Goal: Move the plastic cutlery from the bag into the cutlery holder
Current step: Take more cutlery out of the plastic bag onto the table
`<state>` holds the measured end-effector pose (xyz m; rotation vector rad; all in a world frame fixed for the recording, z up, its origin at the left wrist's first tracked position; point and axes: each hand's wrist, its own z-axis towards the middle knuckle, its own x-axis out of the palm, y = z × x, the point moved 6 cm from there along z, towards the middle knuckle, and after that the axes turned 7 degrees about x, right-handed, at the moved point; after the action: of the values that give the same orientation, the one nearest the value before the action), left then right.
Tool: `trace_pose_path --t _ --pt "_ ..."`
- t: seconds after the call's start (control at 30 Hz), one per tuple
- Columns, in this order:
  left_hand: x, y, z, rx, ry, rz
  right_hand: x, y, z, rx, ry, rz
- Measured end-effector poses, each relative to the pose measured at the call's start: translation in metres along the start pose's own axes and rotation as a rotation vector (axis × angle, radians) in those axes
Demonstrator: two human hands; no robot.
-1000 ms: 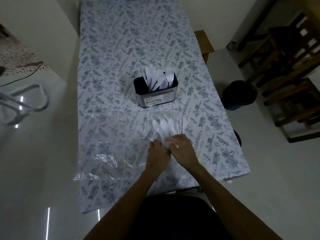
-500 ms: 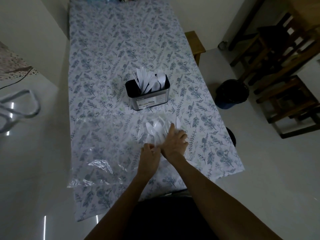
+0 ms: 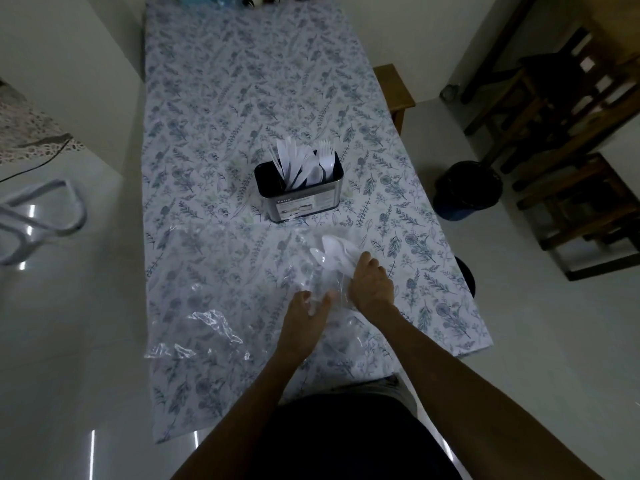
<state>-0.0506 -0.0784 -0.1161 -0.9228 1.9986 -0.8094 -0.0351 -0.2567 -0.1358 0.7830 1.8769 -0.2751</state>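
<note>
Left hand point(image 3: 304, 317): on the table point(image 3: 221, 98), at the near end of the clear bag point(image 3: 322, 285), thumb and fingers pinching the film. Right hand point(image 3: 371, 284): just beside the left, fingers curled down over the spoons point(image 3: 334, 252) inside the bag; exact hold on them not discernible through the plastic. Bag: flat on the floral cloth, near the right edge of the table, between the person and the holder point(image 3: 300, 195). Spoons: white, bowls pointing away toward the holder, fanned out beyond the right fingertips, still enclosed in the bag. Holder: dark rectangular tin with a label on its near face, upright, mid-table, just beyond the bag and apart from it. Contents: white knives point(image 3: 287, 161) to the left, spoons in the middle, forks point(image 3: 327, 157) to the right, all standing handles down.

Second bag point(image 3: 204, 330): crumpled clear plastic, near the left edge, well apart from the hands. Dark bin point(image 3: 465, 190): on the floor to the right of the table. Wooden chairs point(image 3: 568, 133): further right.
</note>
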Motion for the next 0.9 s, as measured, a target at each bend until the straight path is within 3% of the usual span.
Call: trace_pose_path --t 0.37,0.6,0.73,0.9 --pt "0.000 0.000 0.000 -0.012 0.002 0.042 -0.009 -0.012 0.005 -0.052 0.068 0.023" --pt "-0.010 0.010 0.004 0.060 -0.017 0.225 -0.019 -0.044 0.008 -0.115 -0.004 -0.132" --pt "-0.020 0.007 0.002 0.011 -0.004 0.312 -0.023 -0.061 0.007 -0.104 -0.037 -0.186" --pt "-0.029 0.007 0.006 0.028 -0.040 0.303 -0.025 -0.069 0.004 -0.050 -0.050 -0.162"
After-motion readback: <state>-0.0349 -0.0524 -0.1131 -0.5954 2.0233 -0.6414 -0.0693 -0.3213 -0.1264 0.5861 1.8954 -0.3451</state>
